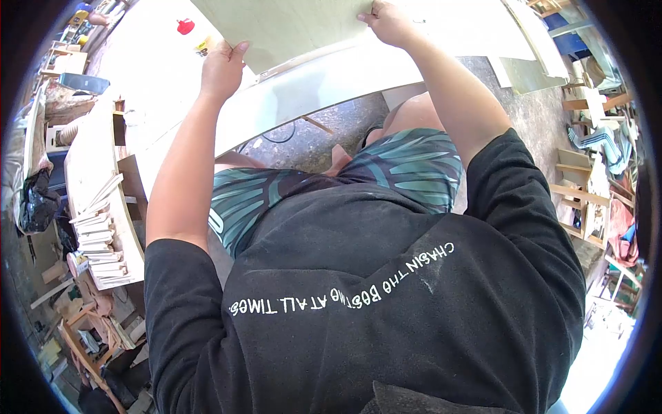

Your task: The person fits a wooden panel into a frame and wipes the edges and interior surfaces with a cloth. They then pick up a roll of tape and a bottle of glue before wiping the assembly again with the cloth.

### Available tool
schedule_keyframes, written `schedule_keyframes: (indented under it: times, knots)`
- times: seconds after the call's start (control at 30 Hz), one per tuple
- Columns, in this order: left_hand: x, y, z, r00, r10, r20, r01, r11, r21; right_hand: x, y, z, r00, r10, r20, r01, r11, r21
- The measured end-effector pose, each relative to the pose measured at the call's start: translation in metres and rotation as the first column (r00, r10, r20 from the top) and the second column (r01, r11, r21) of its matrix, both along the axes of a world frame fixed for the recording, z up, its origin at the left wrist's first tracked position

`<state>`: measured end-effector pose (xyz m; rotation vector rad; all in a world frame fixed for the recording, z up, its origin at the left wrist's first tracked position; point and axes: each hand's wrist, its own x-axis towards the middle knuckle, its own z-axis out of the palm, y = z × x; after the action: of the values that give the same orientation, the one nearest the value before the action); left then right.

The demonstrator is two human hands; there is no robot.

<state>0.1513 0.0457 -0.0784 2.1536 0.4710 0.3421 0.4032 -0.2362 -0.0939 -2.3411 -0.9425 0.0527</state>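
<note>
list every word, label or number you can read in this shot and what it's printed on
"CHASIN THE BOSTIME AT ALL TIMES" in white letters on the black shirt; the third word is not sharp, so its spelling is unsure.
A yellow label by the red object on the white table: too small and blurred to read.
Nothing readable shows on the board held by the left hand and right hand.

White workbench — pale board lying on it.
</note>
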Motion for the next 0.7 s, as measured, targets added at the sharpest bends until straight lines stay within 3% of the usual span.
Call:
schedule_keyframes:
  times: [0.3, 0.47, 0.7]
  knots:
    - [-0.002, 0.003, -0.008, 0.998, 0.035, -0.043, -0.033, 0.998, 0.059, 0.0, 0.001, -0.006, 0.998, 0.014, 0.054, -0.015, 1.0, 0.02]
    - [0.003, 0.009, -0.026, 0.997, 0.053, 0.054, -0.055, 0.998, 0.042, -0.006, 0.001, 0.003, 0.997, -0.04, -0.07, 0.04, 0.999, -0.002]
    - [0.0, -0.002, -0.012, 0.997, 0.033, 0.074, -0.031, 0.999, -0.032, 0.003, 0.003, -0.011, 1.0, -0.012, -0.002, 0.012, 1.0, -0.028]
